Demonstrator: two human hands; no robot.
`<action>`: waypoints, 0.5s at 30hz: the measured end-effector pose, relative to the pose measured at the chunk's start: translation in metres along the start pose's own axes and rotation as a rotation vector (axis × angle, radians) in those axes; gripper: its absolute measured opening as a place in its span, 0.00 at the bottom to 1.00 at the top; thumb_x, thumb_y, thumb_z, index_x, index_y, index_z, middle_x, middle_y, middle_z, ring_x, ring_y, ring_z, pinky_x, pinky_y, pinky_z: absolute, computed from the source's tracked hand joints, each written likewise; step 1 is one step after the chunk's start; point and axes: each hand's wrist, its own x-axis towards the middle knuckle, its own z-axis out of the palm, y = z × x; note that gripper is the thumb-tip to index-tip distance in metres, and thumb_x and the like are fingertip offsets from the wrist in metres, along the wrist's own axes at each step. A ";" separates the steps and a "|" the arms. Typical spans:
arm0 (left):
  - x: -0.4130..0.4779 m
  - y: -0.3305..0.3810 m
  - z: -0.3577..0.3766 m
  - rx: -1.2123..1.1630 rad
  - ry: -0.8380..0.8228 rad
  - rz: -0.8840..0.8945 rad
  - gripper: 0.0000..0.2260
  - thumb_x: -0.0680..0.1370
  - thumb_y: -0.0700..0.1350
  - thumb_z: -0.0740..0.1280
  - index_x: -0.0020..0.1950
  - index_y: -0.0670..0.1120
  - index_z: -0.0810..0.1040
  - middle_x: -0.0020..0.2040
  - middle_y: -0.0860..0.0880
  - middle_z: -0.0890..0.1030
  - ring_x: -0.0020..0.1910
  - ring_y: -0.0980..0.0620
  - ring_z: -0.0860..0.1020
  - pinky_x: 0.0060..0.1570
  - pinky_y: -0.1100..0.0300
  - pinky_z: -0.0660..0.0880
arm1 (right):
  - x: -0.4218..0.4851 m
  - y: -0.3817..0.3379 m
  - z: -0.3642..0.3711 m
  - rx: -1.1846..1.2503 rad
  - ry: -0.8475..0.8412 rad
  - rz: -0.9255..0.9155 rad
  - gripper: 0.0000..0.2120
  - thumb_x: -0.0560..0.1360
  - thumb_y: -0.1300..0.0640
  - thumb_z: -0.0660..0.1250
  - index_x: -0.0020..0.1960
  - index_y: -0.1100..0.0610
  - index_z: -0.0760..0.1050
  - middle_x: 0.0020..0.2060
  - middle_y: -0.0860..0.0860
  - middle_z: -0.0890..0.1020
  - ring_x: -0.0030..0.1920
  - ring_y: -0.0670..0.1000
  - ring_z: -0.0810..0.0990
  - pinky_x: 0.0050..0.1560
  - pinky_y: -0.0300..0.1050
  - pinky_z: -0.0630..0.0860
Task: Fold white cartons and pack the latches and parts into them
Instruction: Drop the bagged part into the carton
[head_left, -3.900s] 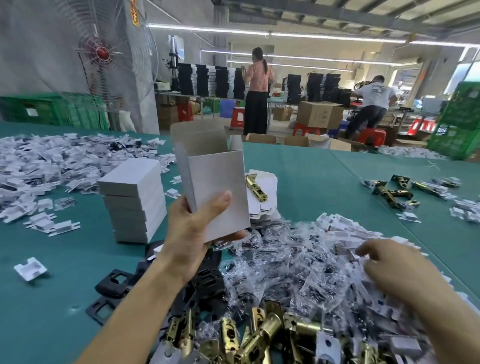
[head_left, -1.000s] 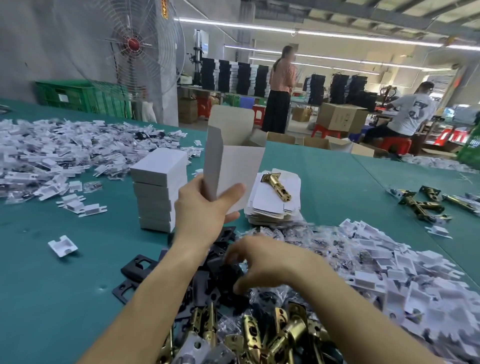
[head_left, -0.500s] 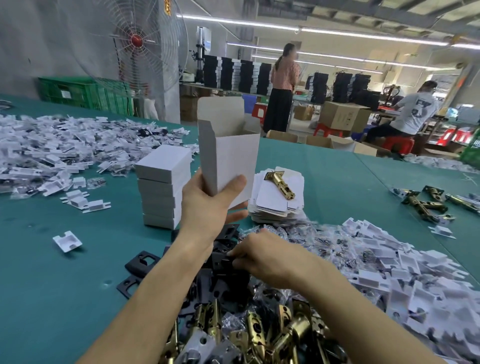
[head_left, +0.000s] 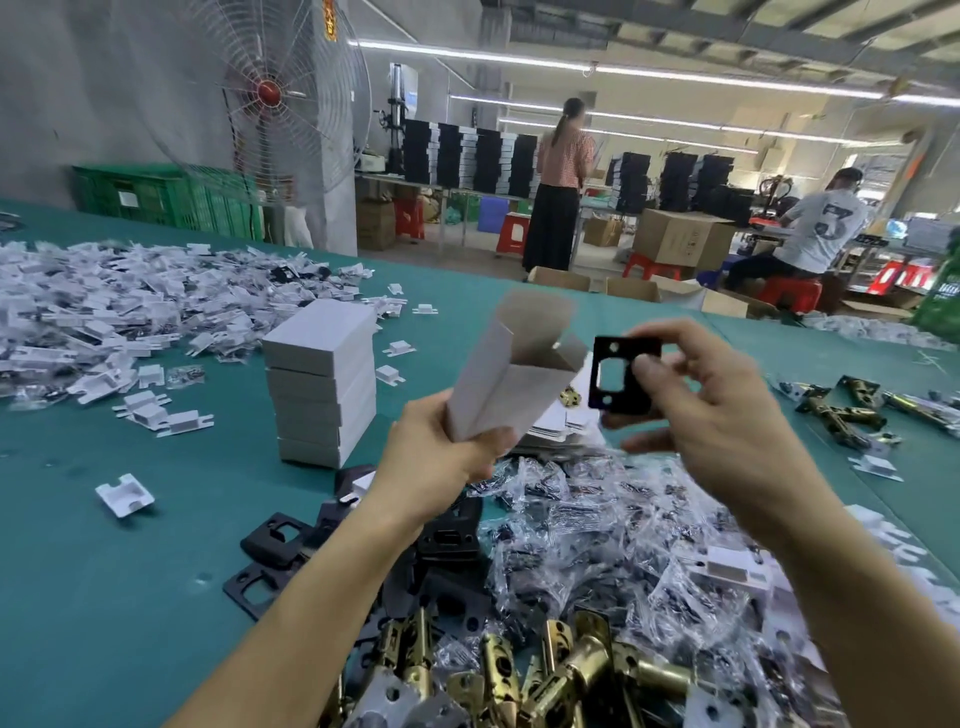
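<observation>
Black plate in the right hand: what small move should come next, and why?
Most likely, slide the black plate edge-first into the open top of the carton. The right hand pinches the plate right beside that opening. The left hand grips the carton by its lower end, with the mouth tilted toward the plate. The plate is not yet inside.

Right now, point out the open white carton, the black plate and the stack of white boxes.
open white carton (head_left: 509, 395): head view, front wall.
black plate (head_left: 634, 349): head view, top strip.
stack of white boxes (head_left: 322, 332): head view, top box's lid.
</observation>
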 end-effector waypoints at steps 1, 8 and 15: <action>-0.001 0.000 0.002 0.024 -0.033 0.005 0.10 0.68 0.43 0.79 0.48 0.51 0.84 0.40 0.52 0.84 0.39 0.46 0.81 0.48 0.40 0.82 | 0.001 -0.006 -0.005 -0.031 0.000 -0.078 0.12 0.81 0.64 0.61 0.53 0.48 0.77 0.47 0.58 0.80 0.38 0.54 0.86 0.34 0.42 0.82; -0.005 0.000 0.005 0.017 -0.154 0.018 0.10 0.72 0.39 0.77 0.51 0.48 0.83 0.41 0.50 0.83 0.39 0.50 0.80 0.43 0.52 0.83 | 0.007 -0.029 -0.001 -0.607 -0.016 -0.457 0.13 0.75 0.60 0.72 0.57 0.47 0.81 0.45 0.45 0.85 0.42 0.48 0.83 0.44 0.53 0.80; -0.007 0.005 0.007 -0.139 -0.184 -0.015 0.14 0.69 0.38 0.78 0.54 0.44 0.83 0.51 0.39 0.84 0.51 0.39 0.83 0.50 0.50 0.83 | 0.009 -0.046 0.010 -0.764 -0.062 -0.626 0.10 0.76 0.59 0.71 0.57 0.54 0.84 0.48 0.54 0.83 0.47 0.61 0.81 0.43 0.60 0.78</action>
